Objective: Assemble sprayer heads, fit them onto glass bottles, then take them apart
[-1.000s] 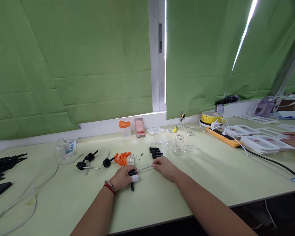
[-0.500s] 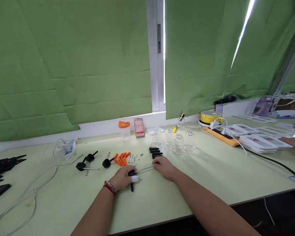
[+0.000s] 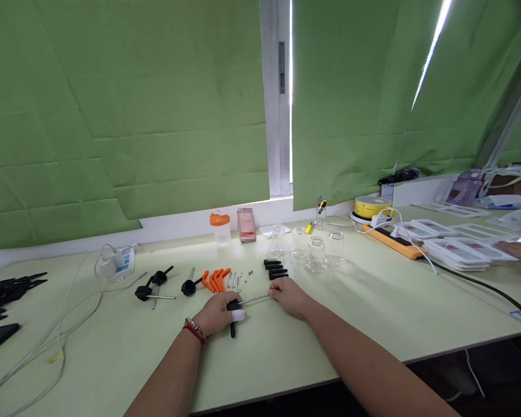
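Note:
My left hand (image 3: 220, 313), its thumb wrapped in white, holds a black part (image 3: 233, 306) with a dark handle pointing down. A thin metal rod (image 3: 254, 299) runs from that part to the right, and the fingertips of my right hand (image 3: 289, 295) pinch its far end. Just behind my hands lie orange brackets (image 3: 217, 280), small metal pins (image 3: 234, 280) and several black ribbed pieces (image 3: 275, 269). To the left, black parts with rods (image 3: 144, 292) rest on the table.
Several glass jars (image 3: 316, 255) and an orange-lidded cup (image 3: 220, 229) stand toward the back. White cables (image 3: 58, 324) cross the left side. At right are an orange power strip (image 3: 393, 242), stacked white frames (image 3: 458, 253) and another person's hand (image 3: 518, 251).
My hands and the held part look nearly the same. At the far right, the other person's upper hand has shifted, and white sheets now show beside it.

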Motion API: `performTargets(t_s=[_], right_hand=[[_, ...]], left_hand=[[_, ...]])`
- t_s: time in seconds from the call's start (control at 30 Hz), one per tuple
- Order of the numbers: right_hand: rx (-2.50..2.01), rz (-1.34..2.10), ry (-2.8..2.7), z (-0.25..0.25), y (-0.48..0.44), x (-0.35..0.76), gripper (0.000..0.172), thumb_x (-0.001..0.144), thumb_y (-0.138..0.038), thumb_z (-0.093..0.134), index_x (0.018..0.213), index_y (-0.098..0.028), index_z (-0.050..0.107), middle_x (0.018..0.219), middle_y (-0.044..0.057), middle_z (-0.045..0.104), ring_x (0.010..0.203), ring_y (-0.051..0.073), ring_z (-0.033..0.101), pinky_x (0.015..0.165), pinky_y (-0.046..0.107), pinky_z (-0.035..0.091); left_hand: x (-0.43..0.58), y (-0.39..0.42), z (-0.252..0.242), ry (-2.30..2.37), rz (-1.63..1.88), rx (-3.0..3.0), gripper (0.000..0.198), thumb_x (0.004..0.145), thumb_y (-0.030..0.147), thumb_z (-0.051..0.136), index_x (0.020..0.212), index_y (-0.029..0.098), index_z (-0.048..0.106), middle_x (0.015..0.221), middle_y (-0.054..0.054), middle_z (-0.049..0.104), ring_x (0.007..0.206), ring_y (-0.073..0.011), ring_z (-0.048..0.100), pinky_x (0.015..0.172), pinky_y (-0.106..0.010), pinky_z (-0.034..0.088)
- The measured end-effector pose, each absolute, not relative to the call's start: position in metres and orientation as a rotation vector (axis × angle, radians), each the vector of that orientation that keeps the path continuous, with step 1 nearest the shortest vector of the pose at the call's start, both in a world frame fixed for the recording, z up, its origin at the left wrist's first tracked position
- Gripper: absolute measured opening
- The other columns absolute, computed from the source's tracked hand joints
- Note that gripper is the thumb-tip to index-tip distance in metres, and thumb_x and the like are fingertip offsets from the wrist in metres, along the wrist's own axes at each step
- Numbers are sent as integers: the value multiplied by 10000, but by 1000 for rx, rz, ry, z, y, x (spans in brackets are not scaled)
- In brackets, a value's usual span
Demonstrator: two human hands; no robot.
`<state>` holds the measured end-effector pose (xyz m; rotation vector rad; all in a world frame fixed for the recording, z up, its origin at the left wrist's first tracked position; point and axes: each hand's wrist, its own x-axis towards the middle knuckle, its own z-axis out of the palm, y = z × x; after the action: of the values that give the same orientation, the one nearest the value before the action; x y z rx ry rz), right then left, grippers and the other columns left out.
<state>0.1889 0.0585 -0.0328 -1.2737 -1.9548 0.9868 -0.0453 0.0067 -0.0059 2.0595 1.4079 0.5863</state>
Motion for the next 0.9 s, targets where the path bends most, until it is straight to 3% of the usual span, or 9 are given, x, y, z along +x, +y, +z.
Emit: performTargets(t_s=[0.23, 0.9], right_hand=[[-1284, 948, -1984, -36, 60, 188, 216, 781, -251, 502, 583, -163, 508, 537, -30, 430, 521, 96, 363, 533, 228, 267], [-1259, 903, -2014, -41, 58, 188, 297, 876, -352, 416, 642, -177, 467, 607, -13, 489, 533, 100, 382, 526, 220, 261]], left_hand=[[-46, 7, -9, 1397, 597, 2046, 272, 678, 401, 630, 821, 170, 611, 776, -2, 576, 727, -161, 516, 656, -247, 423], [-46, 6, -7, 1370, 616, 2026, 256, 682, 385, 627, 815, 167, 607, 775, -1, 572, 730, -162, 510, 664, -252, 421]])
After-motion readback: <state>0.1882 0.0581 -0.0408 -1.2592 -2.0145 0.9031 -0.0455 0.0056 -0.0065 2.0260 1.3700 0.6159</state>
